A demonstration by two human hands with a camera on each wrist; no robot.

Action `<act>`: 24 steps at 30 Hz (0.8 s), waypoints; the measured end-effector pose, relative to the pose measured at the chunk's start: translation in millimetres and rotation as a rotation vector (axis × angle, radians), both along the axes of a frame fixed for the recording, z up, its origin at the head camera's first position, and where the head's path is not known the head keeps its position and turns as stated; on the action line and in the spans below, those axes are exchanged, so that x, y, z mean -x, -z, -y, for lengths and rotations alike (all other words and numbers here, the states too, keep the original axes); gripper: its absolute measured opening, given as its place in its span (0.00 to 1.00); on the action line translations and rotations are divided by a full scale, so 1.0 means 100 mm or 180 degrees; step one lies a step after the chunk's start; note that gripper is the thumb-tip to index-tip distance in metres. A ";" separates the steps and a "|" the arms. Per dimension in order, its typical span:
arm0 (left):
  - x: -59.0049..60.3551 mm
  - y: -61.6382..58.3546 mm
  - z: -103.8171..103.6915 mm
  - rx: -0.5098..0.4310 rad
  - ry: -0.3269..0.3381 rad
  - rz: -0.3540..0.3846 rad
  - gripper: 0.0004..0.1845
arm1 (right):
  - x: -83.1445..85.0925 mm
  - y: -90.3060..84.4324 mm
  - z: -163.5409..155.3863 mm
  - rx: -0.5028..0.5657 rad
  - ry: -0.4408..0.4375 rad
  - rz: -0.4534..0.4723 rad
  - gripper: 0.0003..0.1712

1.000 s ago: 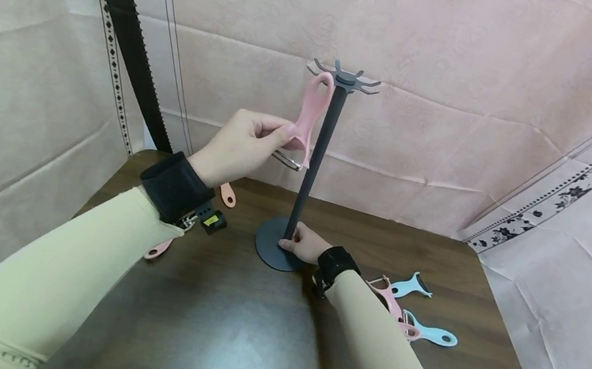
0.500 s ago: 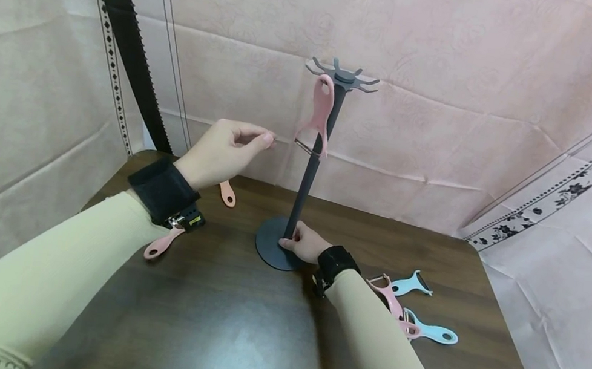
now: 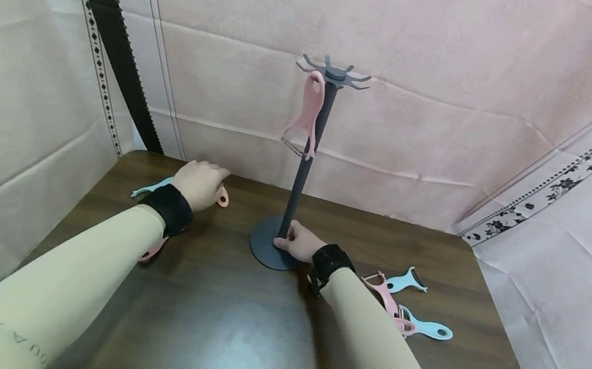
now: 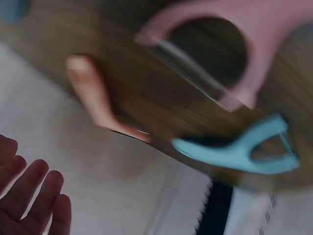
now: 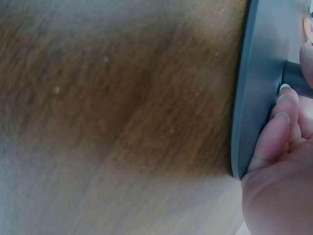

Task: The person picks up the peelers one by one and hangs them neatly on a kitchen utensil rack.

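A dark grey stand (image 3: 303, 167) with hooks on top rises from a round base (image 3: 261, 252) on the brown table (image 3: 214, 321). From one hook hangs a pink peeler (image 3: 306, 112), free of any hand. My right hand (image 3: 294, 245) grips the pole just above the base; in the right wrist view its fingers (image 5: 276, 132) lie on the base (image 5: 259, 73). My left hand (image 3: 200, 183) is low over the table's back left, beside a peach peeler (image 3: 222, 198) and a blue peeler (image 3: 148, 188). The blurred left wrist view shows its fingers (image 4: 29, 196) straight and holding nothing.
Another pink peeler (image 3: 150, 250) lies partly under my left forearm. To the right of the stand lie a pink peeler (image 3: 384, 295) and two blue ones (image 3: 408, 281) (image 3: 427, 330). Pink cloth walls close in behind and on both sides.
My left hand let go of the pink peeler, which now hangs on the hook, and dropped to the table's back left. The right hand kept its hold on the stand.
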State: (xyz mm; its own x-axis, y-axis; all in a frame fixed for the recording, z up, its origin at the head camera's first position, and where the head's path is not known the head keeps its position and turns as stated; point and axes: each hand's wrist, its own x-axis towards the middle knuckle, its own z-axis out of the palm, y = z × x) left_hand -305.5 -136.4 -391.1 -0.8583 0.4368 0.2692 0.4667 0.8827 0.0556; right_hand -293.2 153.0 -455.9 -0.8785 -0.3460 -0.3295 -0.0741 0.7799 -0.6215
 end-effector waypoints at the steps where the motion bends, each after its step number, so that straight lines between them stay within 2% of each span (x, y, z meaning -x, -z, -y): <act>1: 0.03 0.05 0.02 0.0155 -0.0025 0.0024 0.16 | 0.00 -0.01 0.00 0.0009 -0.0005 -0.0018 0.17; 4: 0.13 0.17 0.06 0.0636 -0.0016 0.0110 0.17 | -0.01 -0.02 0.02 0.0024 -0.0022 -0.0034 0.16; 8: 0.25 0.30 0.07 0.0971 0.0108 0.0131 0.14 | -0.03 -0.03 0.04 0.0124 -0.0026 -0.0028 0.15; 10: 0.30 0.36 0.07 0.1005 0.0164 0.0082 0.12 | -0.04 -0.04 0.06 0.0169 -0.0024 -0.0020 0.15; 15: 0.39 0.49 0.08 0.1020 0.0195 0.0008 0.15 | -0.06 -0.06 0.06 0.0203 -0.0015 0.0028 0.16; 21: 0.45 0.50 0.08 0.1104 0.0062 0.0215 0.21 | -0.05 -0.07 0.01 0.0192 0.0005 0.0050 0.16; 24: 0.46 0.49 0.06 0.1123 0.0058 0.0279 0.19 | -0.04 -0.07 -0.01 0.0159 0.0016 0.0055 0.16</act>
